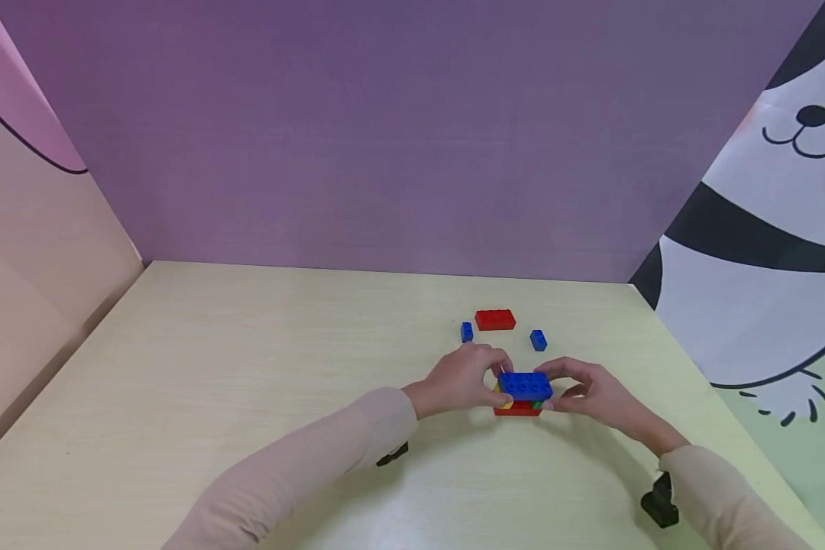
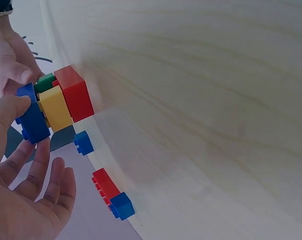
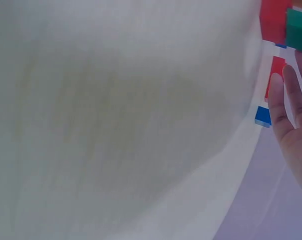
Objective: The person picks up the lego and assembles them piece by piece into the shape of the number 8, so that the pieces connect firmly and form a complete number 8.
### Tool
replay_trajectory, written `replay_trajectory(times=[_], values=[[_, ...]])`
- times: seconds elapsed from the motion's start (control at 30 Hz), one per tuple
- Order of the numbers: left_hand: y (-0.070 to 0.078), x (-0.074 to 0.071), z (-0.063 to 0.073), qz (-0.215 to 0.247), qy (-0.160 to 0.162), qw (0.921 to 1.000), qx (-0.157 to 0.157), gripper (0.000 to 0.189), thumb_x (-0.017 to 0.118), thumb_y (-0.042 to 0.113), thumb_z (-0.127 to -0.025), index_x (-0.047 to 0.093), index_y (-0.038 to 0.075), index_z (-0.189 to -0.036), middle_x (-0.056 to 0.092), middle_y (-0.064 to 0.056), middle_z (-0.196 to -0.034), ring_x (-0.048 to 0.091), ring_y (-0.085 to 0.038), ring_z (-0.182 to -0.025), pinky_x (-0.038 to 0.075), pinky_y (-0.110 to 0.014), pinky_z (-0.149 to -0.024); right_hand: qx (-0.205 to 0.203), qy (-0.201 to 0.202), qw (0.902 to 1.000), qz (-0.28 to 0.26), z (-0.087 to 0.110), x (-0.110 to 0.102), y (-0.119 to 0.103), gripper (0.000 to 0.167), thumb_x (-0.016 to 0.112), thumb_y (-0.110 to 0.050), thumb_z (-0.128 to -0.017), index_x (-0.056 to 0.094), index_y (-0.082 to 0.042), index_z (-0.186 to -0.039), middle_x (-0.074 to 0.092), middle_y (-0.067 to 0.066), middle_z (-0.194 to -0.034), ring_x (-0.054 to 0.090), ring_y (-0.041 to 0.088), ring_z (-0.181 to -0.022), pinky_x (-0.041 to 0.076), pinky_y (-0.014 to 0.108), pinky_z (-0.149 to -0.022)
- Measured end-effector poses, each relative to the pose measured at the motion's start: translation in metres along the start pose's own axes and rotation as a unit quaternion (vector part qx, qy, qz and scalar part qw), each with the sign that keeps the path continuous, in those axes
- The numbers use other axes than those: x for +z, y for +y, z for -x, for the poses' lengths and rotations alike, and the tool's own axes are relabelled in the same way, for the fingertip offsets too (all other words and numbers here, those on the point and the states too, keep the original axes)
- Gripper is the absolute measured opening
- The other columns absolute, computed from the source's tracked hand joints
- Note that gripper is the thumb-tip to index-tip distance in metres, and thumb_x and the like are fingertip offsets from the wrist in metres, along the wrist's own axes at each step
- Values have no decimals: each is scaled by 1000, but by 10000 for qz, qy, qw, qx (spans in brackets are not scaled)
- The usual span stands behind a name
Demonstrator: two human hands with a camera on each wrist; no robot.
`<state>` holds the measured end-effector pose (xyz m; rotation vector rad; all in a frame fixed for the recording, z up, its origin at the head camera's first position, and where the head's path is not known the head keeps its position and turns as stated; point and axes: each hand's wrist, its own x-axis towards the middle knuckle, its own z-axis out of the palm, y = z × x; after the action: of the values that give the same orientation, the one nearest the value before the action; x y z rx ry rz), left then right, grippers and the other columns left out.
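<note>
A blue brick (image 1: 525,386) lies across the top of a small stack on the table. Beneath it in the left wrist view are a yellow brick (image 2: 56,108) and a green brick (image 2: 45,82), with a red brick (image 2: 75,94) at the bottom. My left hand (image 1: 462,377) pinches the left end of the blue brick between thumb and fingers. At its right end my right hand (image 1: 594,393) has thumb and index finger on the brick's corners. The right wrist view shows other fingers of this hand stretched out beside the green brick (image 3: 298,30).
Behind the stack lie a loose red brick (image 1: 495,320) and two small blue bricks, one on the left (image 1: 467,332) and one on the right (image 1: 538,341). A purple wall (image 1: 385,153) rises at the table's (image 1: 247,344) far edge.
</note>
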<state>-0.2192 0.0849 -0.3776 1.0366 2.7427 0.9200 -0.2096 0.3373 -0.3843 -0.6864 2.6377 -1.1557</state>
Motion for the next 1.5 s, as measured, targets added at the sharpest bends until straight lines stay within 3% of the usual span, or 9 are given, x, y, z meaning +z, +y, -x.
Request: replay_trajectory(times=[0.1,0.3,0.6,1.23,1.5], values=[[0,0,0,6,7,10000,-13,38,73,36,-75,61,22,-108,62,7,-98,55,-13,-98,43,-15,-67,34,19,10000,29,0,-3,-2,45,69,-22,-80,53,-9,-121,58,11,-118,52,-3,-102,51,25,-77],[-1,0,0,29,11,10000,-36,37,73,36,-75,61,23,-108,62,9,-98,55,-12,-97,43,-15,-68,104,76,9999,-19,0,-5,-4,43,68,-23,-82,55,-9,-120,59,10,-119,55,11,-105,51,25,-77],[-1,1,-1,62,-3,10000,-29,38,74,36,-75,61,23,-108,62,9,-98,55,-12,-98,43,-15,-67,100,67,9998,-151,2,-5,-7,42,67,-21,-83,55,-7,-120,59,13,-118,53,-2,-100,51,24,-77],[-2,3,-3,-7,48,10000,0,38,73,37,-75,61,23,-109,62,9,-98,55,-11,-98,43,-15,-67,24,112,9995,-282,4,-3,-7,39,65,-18,-84,55,-8,-121,59,14,-116,56,0,-99,52,25,-75],[-2,3,-2,-31,55,10000,45,38,73,37,-76,62,23,-110,62,8,-98,55,-11,-98,42,-14,-65,89,154,9997,-180,3,-2,-1,37,65,-21,-84,57,-12,-118,62,4,-113,57,0,-98,52,26,-75]])
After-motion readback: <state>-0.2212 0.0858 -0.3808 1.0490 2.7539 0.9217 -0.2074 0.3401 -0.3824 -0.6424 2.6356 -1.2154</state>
